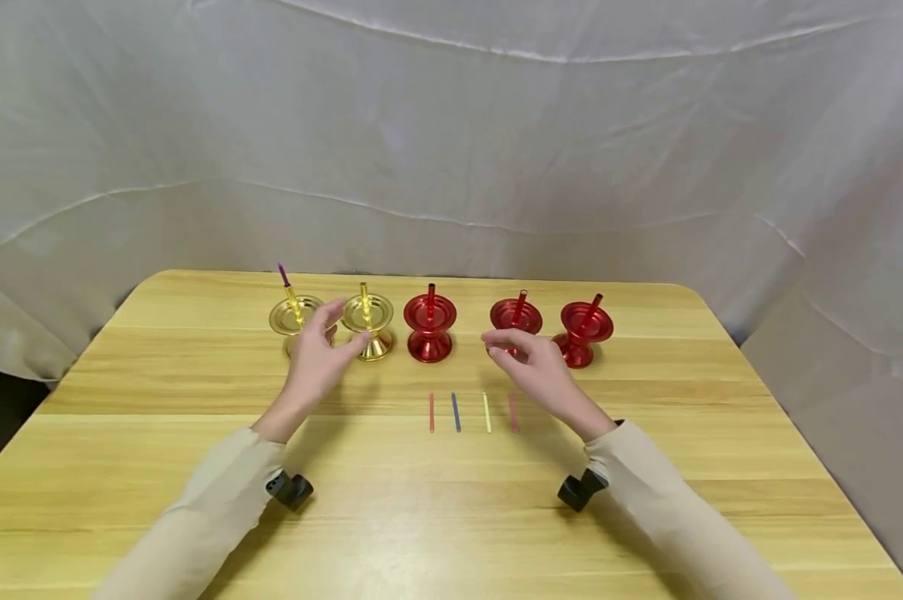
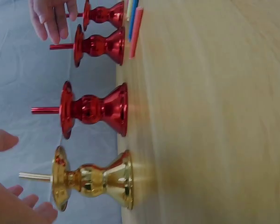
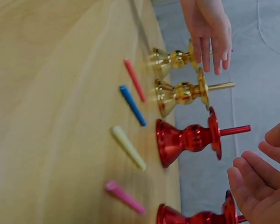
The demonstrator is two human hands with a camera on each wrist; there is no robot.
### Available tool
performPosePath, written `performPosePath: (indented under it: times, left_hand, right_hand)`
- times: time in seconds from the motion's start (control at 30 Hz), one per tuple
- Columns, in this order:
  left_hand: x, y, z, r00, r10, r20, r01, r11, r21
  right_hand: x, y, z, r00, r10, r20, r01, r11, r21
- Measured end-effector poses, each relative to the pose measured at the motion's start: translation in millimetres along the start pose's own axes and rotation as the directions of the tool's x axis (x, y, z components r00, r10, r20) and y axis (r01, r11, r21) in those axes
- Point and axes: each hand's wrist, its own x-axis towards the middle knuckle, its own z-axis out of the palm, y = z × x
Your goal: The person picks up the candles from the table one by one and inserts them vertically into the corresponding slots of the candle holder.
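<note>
My left hand (image 1: 319,350) is by the two gold candle holders, thumb and fingers spread apart and holding nothing. The leftmost gold candle holder (image 1: 279,318) has a slim purple candle (image 1: 282,273) standing in its tube. Beside it, the second gold candle holder (image 1: 376,346) has a bare tube. My right hand (image 1: 537,371) is in front of a red candle holder (image 1: 502,312) and partly hides it; its fingers are loosely bent with nothing between them. Two more red holders stand nearby, one in the middle (image 1: 431,343) and another at the far right (image 1: 576,353).
In front of the holders lie several thin candles: red (image 1: 432,412), blue (image 1: 456,412), pale yellow (image 1: 486,412) and pink (image 1: 513,412). They rest on a wooden table (image 1: 391,533). Behind its back edge hangs a pale cloth (image 1: 451,150).
</note>
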Motion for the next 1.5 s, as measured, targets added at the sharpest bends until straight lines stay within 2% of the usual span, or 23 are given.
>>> performPosePath:
  times: [0.23, 0.37, 0.43, 0.57, 0.73, 0.87, 1.03, 1.2, 1.4, 1.5]
  left_hand:
    - [7.6, -2.5, 12.2, 1.0, -0.003, -0.012, 0.004, 0.998, 0.066]
    - [11.5, -2.4, 17.1, 0.999, -0.043, -0.012, 0.044, 0.993, 0.113]
    - [14.0, -2.8, 19.5, 0.997, -0.071, -0.014, 0.072, 0.992, 0.106]
    - [18.6, -4.8, 23.8, 0.987, -0.157, -0.019, 0.158, 0.987, 0.033]
    - [23.6, -9.5, 27.0, 0.969, -0.247, -0.013, 0.245, 0.967, -0.071]
    - [26.6, -13.7, 27.1, 0.96, -0.282, -0.005, 0.277, 0.947, -0.162]
    - [28.0, -19.9, 26.2, 0.956, -0.293, 0.013, 0.282, 0.905, -0.318]
    - [28.3, -23.9, 25.8, 0.963, -0.269, 0.02, 0.261, 0.912, -0.316]
    - [28.2, -24.9, 26.6, 0.966, -0.258, 0.007, 0.249, 0.923, -0.294]
    - [27.3, -24.2, 28.1, 0.964, -0.266, 0.001, 0.254, 0.92, -0.299]
  right_hand:
    - [-9.3, 14, -2, 1.0, 0.008, -0.005, -0.008, 0.999, -0.036]
    - [-15.9, 20, -2, 0.999, 0.031, 0.011, -0.031, 0.999, -0.034]
    - [-19.4, 23, -2, 0.999, 0.048, 0.017, -0.048, 0.998, -0.035]
    - [-25.6, 29, -3, 0.998, 0.062, 0.014, -0.061, 0.997, -0.048]
    - [-31.9, 33, -5, 0.994, 0.111, -0.015, -0.112, 0.991, -0.073]
    - [-36.5, 34, -5, 0.983, 0.181, -0.034, -0.183, 0.979, -0.094]
    - [-40.9, 36, -4, 0.962, 0.272, -0.002, -0.271, 0.957, -0.1]
    - [-42.4, 38, -1, 0.952, 0.305, -0.003, -0.302, 0.941, -0.153]
    - [-42.3, 37, 7, 0.971, 0.241, 0.012, -0.233, 0.948, -0.216]
    - [-41.8, 36, 10, 0.977, 0.21, 0.028, -0.197, 0.949, -0.245]
